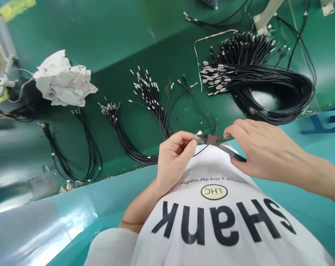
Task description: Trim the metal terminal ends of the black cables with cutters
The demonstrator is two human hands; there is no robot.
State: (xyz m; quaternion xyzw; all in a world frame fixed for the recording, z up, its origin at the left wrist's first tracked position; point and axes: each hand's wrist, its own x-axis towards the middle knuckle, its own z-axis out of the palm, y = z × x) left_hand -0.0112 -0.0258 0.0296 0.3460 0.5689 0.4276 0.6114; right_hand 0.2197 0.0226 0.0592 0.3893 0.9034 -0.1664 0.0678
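Observation:
My left hand [174,153] is pinched shut on the end of a thin black wire [209,118] with a small metal terminal at its tip. My right hand [256,147] is closed round the green handles of small pliers [216,139], whose jaws meet the terminal between my two hands. Both hands hover just above the near edge of the green table [123,40], over my white shirt. The wire loops back onto the table behind the pliers.
Several bundles of black wires with metal terminals lie on the table: a large coil [267,85] at the right, smaller bunches in the middle [153,99] and left [73,147]. A crumpled white cloth [62,79] sits at the left. A teal floor shows below the table edge.

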